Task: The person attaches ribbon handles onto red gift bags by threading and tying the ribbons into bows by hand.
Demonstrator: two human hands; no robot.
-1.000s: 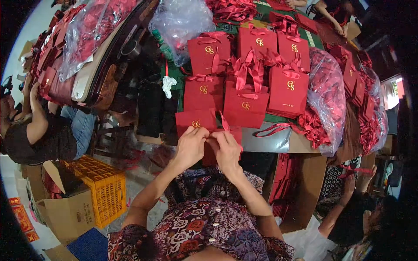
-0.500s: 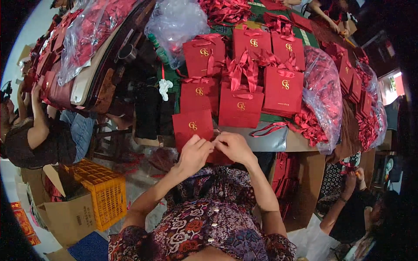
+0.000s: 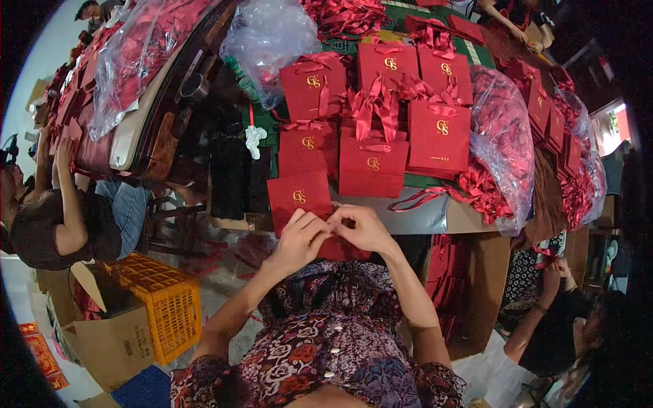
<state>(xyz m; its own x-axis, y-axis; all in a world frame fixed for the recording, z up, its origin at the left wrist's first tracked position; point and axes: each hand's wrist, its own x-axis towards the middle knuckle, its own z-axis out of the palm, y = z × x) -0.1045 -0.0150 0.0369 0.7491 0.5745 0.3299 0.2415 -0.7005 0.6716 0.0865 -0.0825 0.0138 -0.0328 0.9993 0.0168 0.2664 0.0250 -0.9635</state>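
A red paper gift bag (image 3: 297, 189) with gold print sits at the table's near edge, directly under and beyond my hands. My left hand (image 3: 301, 238) is closed in a pinch over the bag's lower right part. Beside it, my right hand (image 3: 362, 229) also pinches, and the fingertips of both meet. What lies between the fingertips is too small and hidden to name. More red paper (image 3: 345, 250) shows below my hands. Just beyond stands another red bag (image 3: 372, 170) with a ribbon handle.
Several red ribbon-handled bags (image 3: 439, 132) crowd the table. A clear plastic sack of red ribbons (image 3: 503, 143) slumps at right, with a carton (image 3: 483, 285) below. An orange crate (image 3: 170, 309) stands on the floor at left. People work on both sides and at the far right.
The whole view has shifted slightly. My hands stay together at the bag, with small finger movements. The co-worker at left has shifted an arm.
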